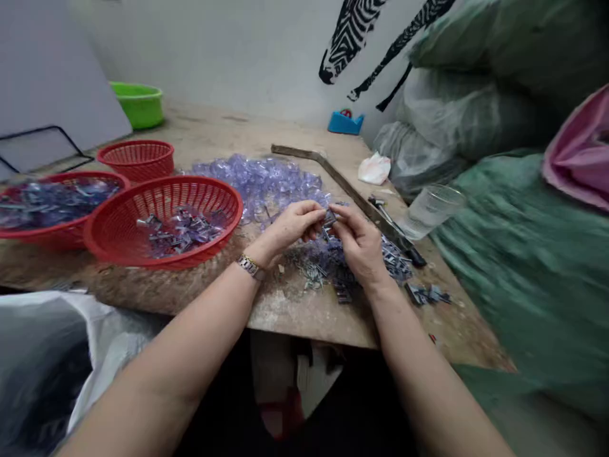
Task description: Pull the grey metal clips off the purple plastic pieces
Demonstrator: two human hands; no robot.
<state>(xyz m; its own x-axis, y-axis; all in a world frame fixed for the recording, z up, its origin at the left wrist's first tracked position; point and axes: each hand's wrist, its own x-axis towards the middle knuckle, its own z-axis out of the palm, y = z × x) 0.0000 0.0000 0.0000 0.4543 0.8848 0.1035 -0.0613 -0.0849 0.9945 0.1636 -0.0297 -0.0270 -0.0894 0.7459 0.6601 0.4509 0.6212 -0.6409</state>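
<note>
My left hand (294, 227) and my right hand (359, 244) meet above the table, fingertips pinched around a small grey metal piece (328, 219). Its exact kind is too small to make out. Beneath my hands lies a spread of small grey metal parts (316, 273), with more dark ones (397, 261) by my right wrist. Behind my left hand is a heap of clear purple plastic pieces (261, 181). To its left, a red plastic basket (102, 231) holds several purple pieces joined with metal parts (188, 231).
Another full red basket (61, 238) and a smaller red basket (137, 162) stand at left. A long bent bar (342, 184) lies behind my right hand, near a clear plastic cup (431, 212), crumpled tissue (374, 169) and a blue tape dispenser (345, 122). Green sacks (518, 254) crowd the right edge.
</note>
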